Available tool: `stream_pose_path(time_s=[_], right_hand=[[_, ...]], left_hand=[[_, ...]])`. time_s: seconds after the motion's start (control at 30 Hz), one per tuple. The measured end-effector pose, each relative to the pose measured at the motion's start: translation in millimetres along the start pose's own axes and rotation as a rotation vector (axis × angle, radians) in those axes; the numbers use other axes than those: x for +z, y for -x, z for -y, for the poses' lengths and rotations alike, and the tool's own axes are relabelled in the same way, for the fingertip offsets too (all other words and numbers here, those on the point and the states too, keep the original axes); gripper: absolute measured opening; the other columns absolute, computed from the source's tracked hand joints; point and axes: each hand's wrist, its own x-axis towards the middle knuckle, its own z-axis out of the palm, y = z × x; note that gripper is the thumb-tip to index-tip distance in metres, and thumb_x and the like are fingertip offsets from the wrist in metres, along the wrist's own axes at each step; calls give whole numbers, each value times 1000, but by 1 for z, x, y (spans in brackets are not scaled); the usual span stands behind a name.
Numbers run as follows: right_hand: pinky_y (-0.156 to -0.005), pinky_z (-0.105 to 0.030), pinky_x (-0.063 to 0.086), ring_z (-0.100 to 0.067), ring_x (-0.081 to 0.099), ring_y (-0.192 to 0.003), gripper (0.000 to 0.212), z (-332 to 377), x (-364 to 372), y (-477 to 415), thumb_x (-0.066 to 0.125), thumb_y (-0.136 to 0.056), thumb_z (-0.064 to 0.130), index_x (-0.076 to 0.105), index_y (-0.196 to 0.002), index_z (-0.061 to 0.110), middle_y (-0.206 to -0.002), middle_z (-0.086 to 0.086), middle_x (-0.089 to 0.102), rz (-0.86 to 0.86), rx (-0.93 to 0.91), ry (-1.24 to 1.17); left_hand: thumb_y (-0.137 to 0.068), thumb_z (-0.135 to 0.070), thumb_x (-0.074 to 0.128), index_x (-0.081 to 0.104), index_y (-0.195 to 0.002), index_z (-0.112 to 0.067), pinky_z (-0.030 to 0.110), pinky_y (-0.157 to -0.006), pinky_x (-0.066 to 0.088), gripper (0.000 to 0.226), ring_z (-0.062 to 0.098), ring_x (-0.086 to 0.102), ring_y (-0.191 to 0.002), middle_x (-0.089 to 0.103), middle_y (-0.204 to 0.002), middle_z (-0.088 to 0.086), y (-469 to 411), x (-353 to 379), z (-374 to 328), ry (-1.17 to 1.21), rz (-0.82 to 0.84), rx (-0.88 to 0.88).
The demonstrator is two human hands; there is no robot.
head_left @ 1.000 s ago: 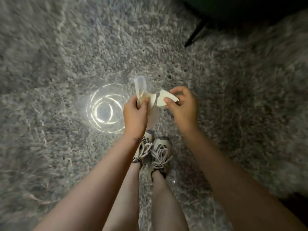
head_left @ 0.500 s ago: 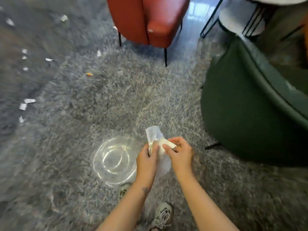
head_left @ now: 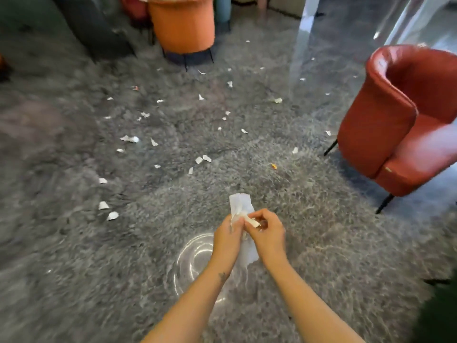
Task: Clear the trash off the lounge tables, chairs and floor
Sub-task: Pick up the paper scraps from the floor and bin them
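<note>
My left hand (head_left: 226,240) grips the neck of a small clear plastic bag (head_left: 239,205) that hangs down between my wrists. My right hand (head_left: 268,235) pinches a cream paper scrap (head_left: 251,221) at the bag's mouth, touching the left hand. Several white paper scraps (head_left: 129,139) lie scattered over the grey shaggy carpet (head_left: 74,256) ahead, the nearest ones (head_left: 108,210) at the left. A tiny orange bit (head_left: 273,166) lies further out to the right.
A red armchair (head_left: 385,125) on thin black legs stands at the right. An orange chair (head_left: 183,23) stands at the far middle, with a dark seat (head_left: 99,30) left of it. A bright ring of light (head_left: 195,261) falls on the carpet under my hands. Glossy floor lies beyond the carpet.
The view has swung up and around from my feet to the littered carpet and chairs. My hands have come closer together, the right one bringing the cream scrap to the bag's mouth.
</note>
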Motion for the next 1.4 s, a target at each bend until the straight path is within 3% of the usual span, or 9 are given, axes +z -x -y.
stream_pose_path(time_s=[0.07,0.23,0.37,0.57,0.67,0.77,0.97,1.23,1.4], right_hand=[[-66,-12,42,-12,56,-73,14,30,48,-4,72,-76,6,62,-77,16,-84,-5,63,86,-54,10],[-67,-3,41,-8,58,-74,9,88,171,-7,68,-78,-1,67,-87,3,-83,-2,63,321,-186,82],[-76,-19,48,-16,61,-79,10,115,257,-1,68,-79,3,68,-89,6,-86,-6,66,480,-210,115],[-67,-9,43,-13,58,-76,13,137,362,-20,66,-80,1,67,-91,7,-85,-2,65,647,-262,164],[-63,-4,40,-11,57,-73,11,139,417,-42,65,-80,0,67,-89,6,-82,0,64,686,-267,187],[-61,-4,40,-10,55,-71,8,139,480,-70,65,-82,2,66,-89,6,-81,-2,63,730,-255,206],[-57,-6,41,-11,54,-70,6,144,604,-130,62,-85,6,63,-88,11,-78,-2,60,811,-132,275],[-62,-19,42,-10,52,-64,7,159,753,-184,63,-84,5,64,-87,11,-69,6,57,834,-58,376],[-58,-9,39,-12,53,-63,6,139,844,-208,64,-82,6,66,-84,12,-70,3,60,773,-21,467]], left_hand=[[-98,-23,44,59,-86,-26,18,-67,49,19,3,62,-76,65,-83,-7,-12,-54,-8,7,-51,8],[-98,-24,45,59,-107,-11,31,-79,51,21,20,63,-90,66,-96,4,-31,-183,-11,79,-204,-8],[-97,-16,47,60,-95,-13,7,-59,43,14,-1,57,-71,61,-80,-8,-44,-265,0,71,-351,-3],[-97,-14,46,59,-93,-7,13,-59,41,16,10,56,-72,59,-82,1,-73,-364,18,86,-563,-92],[-97,-17,45,61,-94,-8,26,-65,42,19,21,57,-82,61,-86,5,-96,-413,32,118,-646,-167],[-97,-19,45,58,-94,-12,21,-61,41,15,19,55,-81,59,-86,3,-130,-465,46,161,-760,-216],[-98,-19,43,58,-94,-6,40,-81,46,20,29,58,-92,61,-95,15,-211,-560,62,300,-876,-347],[-97,-21,45,58,-113,2,41,-83,48,30,34,60,-98,62,-106,22,-302,-699,77,287,-938,-372],[-97,-25,45,59,-110,-3,41,-80,49,29,32,61,-91,64,-98,16,-359,-787,114,227,-850,-396]])
